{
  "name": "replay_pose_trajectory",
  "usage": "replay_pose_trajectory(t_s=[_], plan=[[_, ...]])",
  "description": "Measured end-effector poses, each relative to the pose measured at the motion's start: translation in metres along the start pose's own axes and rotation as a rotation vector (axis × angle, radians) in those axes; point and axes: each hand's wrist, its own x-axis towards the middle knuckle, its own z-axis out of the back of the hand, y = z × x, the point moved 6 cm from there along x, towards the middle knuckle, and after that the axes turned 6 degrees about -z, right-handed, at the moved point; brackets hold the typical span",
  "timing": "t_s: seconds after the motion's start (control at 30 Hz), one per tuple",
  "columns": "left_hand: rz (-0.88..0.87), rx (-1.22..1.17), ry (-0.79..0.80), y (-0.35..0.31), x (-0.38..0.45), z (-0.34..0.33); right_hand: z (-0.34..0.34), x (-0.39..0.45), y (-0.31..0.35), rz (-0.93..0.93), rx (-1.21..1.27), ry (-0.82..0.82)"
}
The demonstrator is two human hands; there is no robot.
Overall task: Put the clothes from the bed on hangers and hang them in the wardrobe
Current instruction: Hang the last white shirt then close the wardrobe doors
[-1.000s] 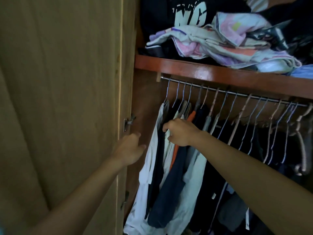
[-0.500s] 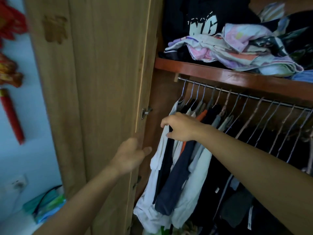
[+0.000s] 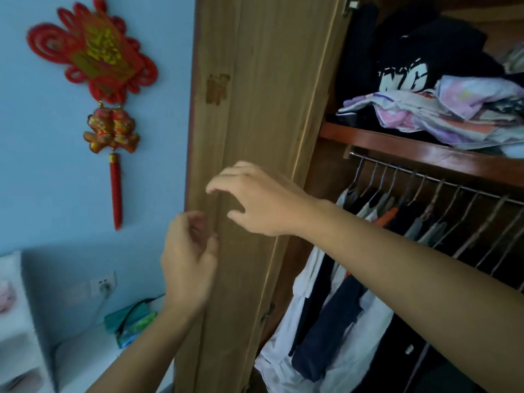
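The wardrobe stands open on the right, its wooden door (image 3: 255, 114) swung out toward me. A metal rail (image 3: 442, 181) under the red-brown shelf (image 3: 425, 150) carries several hangers with white, navy and dark clothes (image 3: 334, 321). My left hand (image 3: 188, 260) hovers at the door's outer edge, fingers loosely curled, holding nothing. My right hand (image 3: 261, 199) is in front of the door panel with fingers spread and relaxed, also empty. The bed is out of view.
Folded clothes (image 3: 442, 114) are piled on the shelf above the rail. A red knot ornament (image 3: 105, 89) hangs on the blue wall at left. Below it are a wall socket (image 3: 103, 285), a teal bag (image 3: 133, 321) and a white unit (image 3: 17, 321).
My right hand left the hanging clothes and moved left in front of the door. My left hand rose off the door's inner edge toward its outer edge. The view swung left.
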Motion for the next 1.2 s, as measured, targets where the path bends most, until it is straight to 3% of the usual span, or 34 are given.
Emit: replay_pose_trajectory(t_s=[0.07,0.17,0.27,0.33,0.6,0.83,1.0,1.2], plan=[[0.004,0.121,-0.065,0.012,0.009,0.010,0.000,0.021,0.035,0.174,-0.159,-0.076],[0.118,0.262,0.093,0.044,0.020,0.003,-0.012,0.051,0.059,0.284,-0.530,-0.080],[0.270,0.062,0.267,0.073,0.019,-0.011,-0.031,0.075,0.055,0.276,-0.905,0.033],[0.325,-0.029,0.331,0.084,0.017,-0.019,-0.038,0.084,0.045,0.237,-1.006,0.110],[0.168,0.124,0.312,0.084,0.006,-0.021,-0.043,0.072,0.044,0.203,-0.996,0.088],[-0.007,0.123,0.458,0.040,-0.034,-0.038,-0.032,0.001,0.033,0.277,-0.977,0.096],[0.039,0.067,0.551,0.013,-0.075,-0.075,-0.019,-0.063,0.008,0.268,-0.985,0.109],[0.006,0.188,0.644,-0.019,-0.106,-0.126,0.001,-0.131,-0.029,0.236,-1.040,0.062]])
